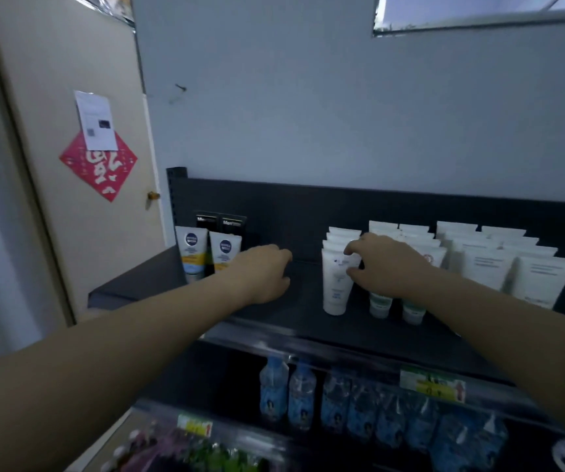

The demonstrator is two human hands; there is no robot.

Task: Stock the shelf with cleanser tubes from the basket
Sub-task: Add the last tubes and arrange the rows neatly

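Observation:
On the dark top shelf [308, 321] stand rows of white cleanser tubes, caps down. My right hand [383, 264] grips the top of the front tube [336, 287] in the left-most white row, thumb below and fingers over its crimped end. My left hand [264, 270] reaches into the bare gap to the left of that row, fingers curled downward; whether it holds anything is hidden. Two blue-logo tubes [206, 253] stand at the shelf's far left. No basket is in view.
More white tubes [492, 267] fill the shelf's right side, with green-capped ones [380, 303] in front. Water bottles [342, 400] line the lower shelf. A door [70, 199] with a red paper sign stands at the left, and a grey wall is behind.

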